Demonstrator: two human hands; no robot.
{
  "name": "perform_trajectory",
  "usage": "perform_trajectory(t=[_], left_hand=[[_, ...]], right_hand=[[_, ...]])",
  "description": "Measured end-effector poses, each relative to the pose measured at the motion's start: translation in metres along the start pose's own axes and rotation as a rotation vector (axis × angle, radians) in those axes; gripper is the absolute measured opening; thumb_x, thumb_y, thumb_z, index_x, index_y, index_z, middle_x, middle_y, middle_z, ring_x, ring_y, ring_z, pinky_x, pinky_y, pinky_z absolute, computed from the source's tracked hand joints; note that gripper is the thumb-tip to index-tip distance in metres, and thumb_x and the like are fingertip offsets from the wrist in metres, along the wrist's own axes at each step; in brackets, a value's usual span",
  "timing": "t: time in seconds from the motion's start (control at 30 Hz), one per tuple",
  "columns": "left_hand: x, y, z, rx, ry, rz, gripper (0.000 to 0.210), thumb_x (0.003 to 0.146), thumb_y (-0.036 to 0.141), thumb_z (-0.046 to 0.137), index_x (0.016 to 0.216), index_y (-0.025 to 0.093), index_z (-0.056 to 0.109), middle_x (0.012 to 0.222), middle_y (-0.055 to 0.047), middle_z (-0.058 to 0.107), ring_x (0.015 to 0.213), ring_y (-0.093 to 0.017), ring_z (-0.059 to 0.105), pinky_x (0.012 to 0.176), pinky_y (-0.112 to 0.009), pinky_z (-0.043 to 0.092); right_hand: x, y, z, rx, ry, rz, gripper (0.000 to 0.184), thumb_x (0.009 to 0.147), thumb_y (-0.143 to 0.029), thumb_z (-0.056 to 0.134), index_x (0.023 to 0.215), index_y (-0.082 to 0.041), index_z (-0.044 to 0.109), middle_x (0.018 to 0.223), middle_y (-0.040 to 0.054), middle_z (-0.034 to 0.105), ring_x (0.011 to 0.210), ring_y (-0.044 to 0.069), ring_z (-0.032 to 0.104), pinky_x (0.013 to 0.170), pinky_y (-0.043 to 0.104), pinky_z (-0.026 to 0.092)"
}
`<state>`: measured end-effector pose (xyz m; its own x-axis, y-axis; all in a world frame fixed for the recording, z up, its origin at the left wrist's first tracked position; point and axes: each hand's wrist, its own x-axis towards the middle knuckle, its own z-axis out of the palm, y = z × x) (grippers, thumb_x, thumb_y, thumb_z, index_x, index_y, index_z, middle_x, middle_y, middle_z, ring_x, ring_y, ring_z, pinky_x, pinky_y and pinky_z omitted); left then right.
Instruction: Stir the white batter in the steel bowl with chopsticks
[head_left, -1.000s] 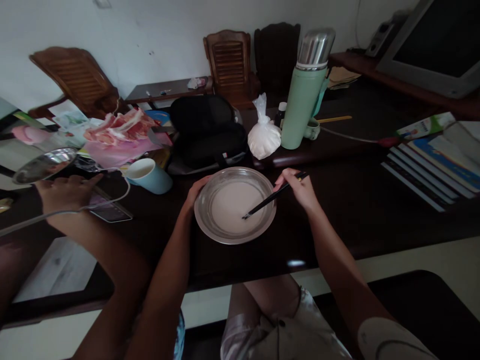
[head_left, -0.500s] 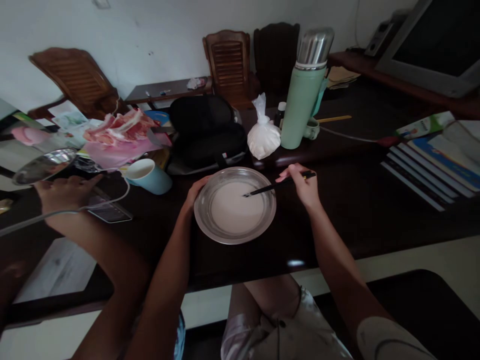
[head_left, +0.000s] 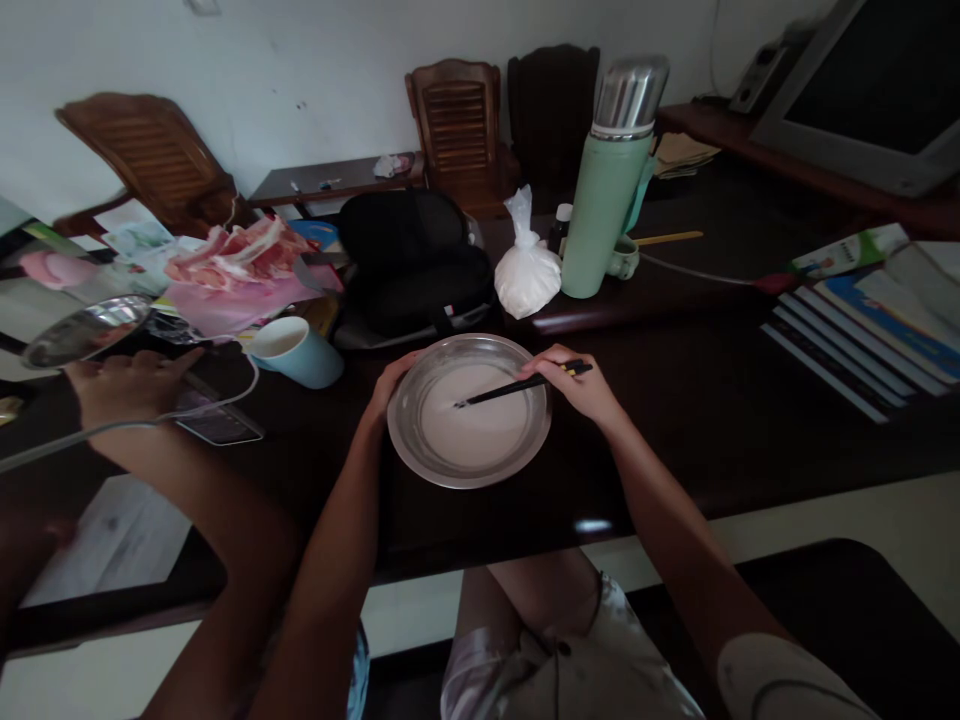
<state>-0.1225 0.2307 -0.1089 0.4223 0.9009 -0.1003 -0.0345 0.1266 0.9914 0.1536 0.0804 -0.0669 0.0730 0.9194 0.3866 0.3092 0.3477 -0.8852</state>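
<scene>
A shallow metal bowl point(head_left: 470, 478) stands near the table's front edge. It holds a pale, milky liquid point(head_left: 480, 430). My left hand point(head_left: 394, 382) grips the bowl's left rim. Black chopsticks point(head_left: 499, 391) are pinched in my right hand point(head_left: 571, 380), which is over the bowl's right rim. Their tips dip into the liquid near the bowl's middle. Behind the bowl sits a knotted clear bag of white powder point(head_left: 527, 280), beside a green thermos point(head_left: 606, 210) with a steel cap.
Another person's hand point(head_left: 131, 388) lies at the left, by a phone point(head_left: 221, 422) and a cable. A blue mug point(head_left: 304, 358), a black case point(head_left: 416, 265), raw meat point(head_left: 240, 250) on pink plastic and a metal bowl point(head_left: 52, 345) are left. Stacked books point(head_left: 847, 345) lie right.
My right hand has moved left with the chopsticks, whose tips shift left through the liquid. My left hand stays on the rim and the bowl keeps its place.
</scene>
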Motion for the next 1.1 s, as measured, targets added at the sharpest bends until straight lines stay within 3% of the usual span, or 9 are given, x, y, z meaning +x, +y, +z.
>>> perform_trajectory(t=[0.17,0.23,0.3,0.4,0.57,0.7,0.9,1.0,1.1], left_hand=[[0.000,0.000,0.000,-0.020,0.003,-0.007,0.044,0.067,0.047,0.066,0.098,0.016,0.073,0.111,-0.008,0.069,0.118,-0.032,0.055,0.105,-0.039,0.041],[0.001,0.000,0.000,-0.009,-0.004,-0.011,0.043,0.068,0.046,0.064,0.098,0.017,0.073,0.110,-0.008,0.069,0.118,-0.032,0.055,0.105,-0.040,0.041],[0.002,-0.001,-0.002,0.004,-0.009,-0.003,0.043,0.068,0.046,0.063,0.098,0.017,0.073,0.109,-0.008,0.069,0.119,-0.032,0.054,0.105,-0.040,0.041],[0.002,-0.002,-0.003,0.025,-0.011,0.024,0.045,0.068,0.046,0.063,0.099,0.015,0.072,0.109,-0.009,0.069,0.123,-0.032,0.052,0.106,-0.040,0.040],[0.000,-0.001,-0.001,0.000,-0.023,0.025,0.046,0.070,0.046,0.062,0.102,0.015,0.072,0.108,-0.009,0.069,0.122,-0.032,0.053,0.105,-0.041,0.042],[0.000,-0.001,0.000,-0.012,-0.008,0.005,0.046,0.069,0.046,0.064,0.101,0.014,0.072,0.104,-0.008,0.070,0.118,-0.031,0.056,0.103,-0.040,0.043],[0.002,-0.002,-0.003,-0.025,0.006,0.004,0.044,0.066,0.046,0.066,0.098,0.015,0.072,0.110,-0.008,0.069,0.123,-0.032,0.052,0.108,-0.039,0.040],[0.002,-0.002,-0.003,-0.022,-0.003,0.011,0.043,0.068,0.044,0.065,0.099,0.015,0.072,0.109,-0.007,0.070,0.123,-0.030,0.053,0.108,-0.037,0.039],[0.001,0.000,-0.002,-0.053,-0.019,-0.011,0.045,0.066,0.045,0.068,0.098,0.014,0.073,0.108,-0.006,0.070,0.120,-0.032,0.054,0.107,-0.037,0.040]], right_hand=[[0.002,0.003,-0.018,0.024,0.302,0.058,0.037,0.089,-0.052,0.055,0.075,-0.021,0.071,0.067,0.0028,0.073,0.068,0.020,0.070,0.076,0.037,0.054],[0.002,0.002,-0.022,0.067,0.357,0.085,0.043,0.089,-0.055,0.053,0.069,-0.021,0.069,0.059,0.0026,0.071,0.059,0.019,0.068,0.070,0.036,0.055],[0.002,-0.001,-0.022,0.104,0.322,0.123,0.047,0.088,-0.059,0.052,0.065,-0.021,0.068,0.054,0.0025,0.069,0.054,0.018,0.067,0.065,0.034,0.055],[0.001,-0.005,-0.014,0.130,0.152,0.161,0.047,0.087,-0.060,0.053,0.068,-0.020,0.070,0.057,0.0024,0.070,0.057,0.018,0.068,0.064,0.032,0.054],[-0.001,-0.007,0.002,0.059,-0.080,0.040,0.038,0.089,-0.053,0.053,0.079,-0.023,0.074,0.080,0.0031,0.076,0.080,0.019,0.070,0.078,0.034,0.054],[0.000,-0.002,-0.002,-0.051,0.036,-0.019,0.031,0.091,-0.047,0.054,0.081,-0.025,0.075,0.085,0.0024,0.076,0.086,0.020,0.069,0.084,0.036,0.051],[0.002,0.003,-0.021,0.046,0.359,0.053,0.040,0.090,-0.052,0.053,0.070,-0.022,0.070,0.062,0.0019,0.071,0.064,0.019,0.069,0.073,0.036,0.054],[0.001,-0.001,-0.020,0.130,0.301,0.097,0.044,0.090,-0.054,0.052,0.066,-0.021,0.069,0.054,0.0013,0.068,0.055,0.018,0.066,0.065,0.034,0.053],[0.000,-0.005,-0.012,0.150,0.131,0.136,0.044,0.089,-0.055,0.053,0.069,-0.020,0.070,0.057,0.0021,0.070,0.058,0.018,0.068,0.064,0.032,0.053]])
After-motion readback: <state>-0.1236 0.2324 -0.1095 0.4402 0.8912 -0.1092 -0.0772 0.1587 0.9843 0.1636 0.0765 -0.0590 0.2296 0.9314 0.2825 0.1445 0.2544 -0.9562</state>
